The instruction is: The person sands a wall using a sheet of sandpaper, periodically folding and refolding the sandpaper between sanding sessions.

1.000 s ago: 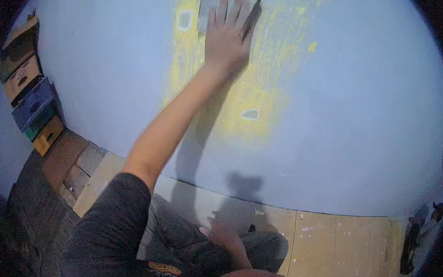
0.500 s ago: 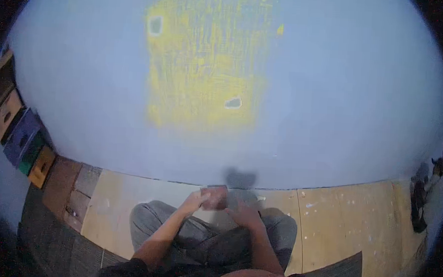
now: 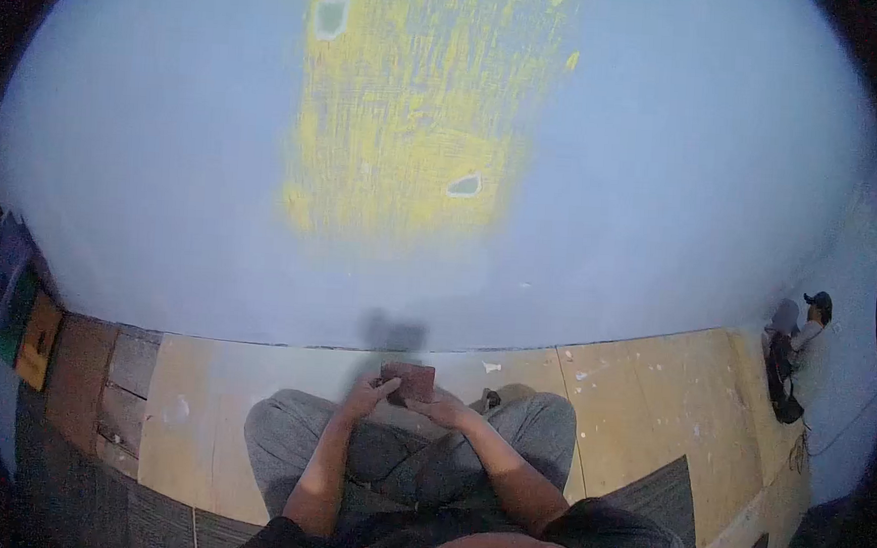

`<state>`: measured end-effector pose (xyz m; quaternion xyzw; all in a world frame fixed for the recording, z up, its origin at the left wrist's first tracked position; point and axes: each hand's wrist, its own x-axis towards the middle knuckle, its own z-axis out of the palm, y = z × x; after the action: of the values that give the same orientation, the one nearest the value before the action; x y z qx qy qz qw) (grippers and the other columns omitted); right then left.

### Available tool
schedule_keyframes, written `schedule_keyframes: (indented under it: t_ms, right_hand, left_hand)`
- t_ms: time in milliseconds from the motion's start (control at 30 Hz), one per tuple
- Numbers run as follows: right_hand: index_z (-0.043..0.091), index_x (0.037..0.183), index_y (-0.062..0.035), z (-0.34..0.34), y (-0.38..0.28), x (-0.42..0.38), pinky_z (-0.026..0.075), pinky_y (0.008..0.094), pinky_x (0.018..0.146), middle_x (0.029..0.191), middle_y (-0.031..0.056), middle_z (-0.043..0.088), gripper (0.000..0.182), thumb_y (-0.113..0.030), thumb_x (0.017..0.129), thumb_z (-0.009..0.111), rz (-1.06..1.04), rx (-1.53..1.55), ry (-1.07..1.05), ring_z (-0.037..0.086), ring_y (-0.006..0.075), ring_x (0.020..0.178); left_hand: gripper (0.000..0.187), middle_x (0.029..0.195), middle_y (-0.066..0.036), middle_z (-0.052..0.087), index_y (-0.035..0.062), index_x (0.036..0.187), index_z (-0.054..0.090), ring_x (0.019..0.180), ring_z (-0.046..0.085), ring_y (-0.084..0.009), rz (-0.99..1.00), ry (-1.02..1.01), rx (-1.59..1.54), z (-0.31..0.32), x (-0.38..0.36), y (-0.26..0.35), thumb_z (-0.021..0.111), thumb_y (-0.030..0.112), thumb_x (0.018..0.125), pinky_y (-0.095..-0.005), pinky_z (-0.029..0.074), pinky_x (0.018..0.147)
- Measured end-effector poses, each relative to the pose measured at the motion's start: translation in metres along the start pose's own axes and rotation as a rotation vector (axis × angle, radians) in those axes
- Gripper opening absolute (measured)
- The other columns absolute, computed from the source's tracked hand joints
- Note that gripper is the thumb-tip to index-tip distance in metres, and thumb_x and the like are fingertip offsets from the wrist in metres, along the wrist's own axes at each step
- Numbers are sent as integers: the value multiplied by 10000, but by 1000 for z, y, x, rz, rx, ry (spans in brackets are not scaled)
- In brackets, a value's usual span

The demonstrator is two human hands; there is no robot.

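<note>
Sheet touches left fingers at its left edge, right fingers below.

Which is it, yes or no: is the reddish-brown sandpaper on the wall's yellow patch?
No: the left hand and right hand hold the sandpaper near the crossed legs, apart from the yellow patch.

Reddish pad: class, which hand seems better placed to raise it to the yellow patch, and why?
Probably the left hand: it overlaps the left edge of the reddish pad, while the right hand sits at its lower edge. Both are below the yellow patch, so the advantage is slight.
</note>
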<state>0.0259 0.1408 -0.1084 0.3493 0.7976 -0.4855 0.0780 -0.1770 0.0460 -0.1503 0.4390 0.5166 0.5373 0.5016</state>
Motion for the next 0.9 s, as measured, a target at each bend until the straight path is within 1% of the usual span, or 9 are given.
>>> schedule_keyframes:
  t_ms: [100, 200, 300, 400, 500, 633, 767, 800, 900]
  right_hand:
    - [461, 1474, -91, 12, -10, -4, 436, 417, 1053, 1357, 144, 597, 591, -400, 990, 602, -565, 94, 226, 539, 276, 1276]
    - [457, 1449, 21, 4, -20, -5, 400, 374, 1112, 1395, 116, 576, 481, -130, 1009, 576, -768, 213, 239, 511, 254, 1317]
    - [475, 1441, 13, -33, -7, -26, 406, 364, 1106, 1383, 102, 591, 509, -53, 959, 626, -484, 666, 134, 546, 224, 1273]
    - [521, 1410, 6, -48, 5, -31, 446, 346, 1041, 1316, 88, 630, 521, -87, 922, 674, -472, 649, -30, 586, 187, 1183]
    - [600, 1328, -15, -41, 8, -31, 466, 346, 978, 1216, 69, 659, 459, -115, 891, 698, -473, 34, -114, 600, 178, 1093]
    - [653, 1173, -28, -32, 7, -30, 455, 359, 956, 1157, 40, 643, 319, -109, 867, 692, -260, -146, -158, 593, 187, 1037]
    - [647, 1247, -98, -18, 58, -6, 460, 396, 1025, 1206, 64, 632, 435, -424, 966, 585, -172, 550, -194, 593, 219, 1114]
    - [609, 1294, -85, -23, 60, 0, 453, 385, 1030, 1219, 62, 631, 496, -477, 1008, 511, -149, 586, -263, 584, 218, 1129]
    - [568, 1362, -59, -19, 53, 12, 501, 333, 961, 1241, 74, 622, 476, -387, 1026, 495, -52, 505, -107, 613, 174, 1090]
  left_hand:
    - [446, 1184, -89, 695, 13, 1266, 652, 1096, 633, -202, -8, 30, 38, -5, 3, -3, 695, 333, 958, -370, 489, 979]
    - [440, 1179, -90, 700, 22, 1238, 674, 1082, 635, -205, 13, -60, 31, -12, 4, -8, 686, 361, 959, -382, 483, 972]
    - [367, 1148, -105, 710, 57, 1193, 700, 1110, 635, -259, 115, -73, 424, -13, 0, -8, 652, 341, 966, -414, 482, 976]
    - [273, 1193, -138, 682, 129, 1162, 718, 1147, 609, -360, 228, -137, 769, 6, -11, 8, 582, 277, 976, -480, 482, 968]
    - [224, 1131, -134, 671, 148, 1104, 718, 1082, 628, -352, 336, -230, 1077, 27, -27, 27, 569, 239, 964, -485, 493, 929]
    - [161, 1008, -111, 658, 164, 1012, 719, 1014, 645, -335, 285, -243, 1108, 44, -28, 21, 589, 204, 926, -493, 503, 881]
    - [218, 1017, -47, 653, 278, 1003, 775, 1131, 589, -252, 523, -153, 1293, 31, -21, 8, 631, 177, 873, -455, 453, 986]
    - [258, 1117, -25, 643, 337, 1010, 782, 1228, 533, -227, 400, -175, 1308, 36, -27, 28, 650, 176, 860, -452, 401, 1051]
    - [233, 1221, -41, 612, 323, 1011, 776, 1272, 509, -257, 548, -82, 1387, 46, -22, 17, 671, 196, 847, -471, 405, 1058]
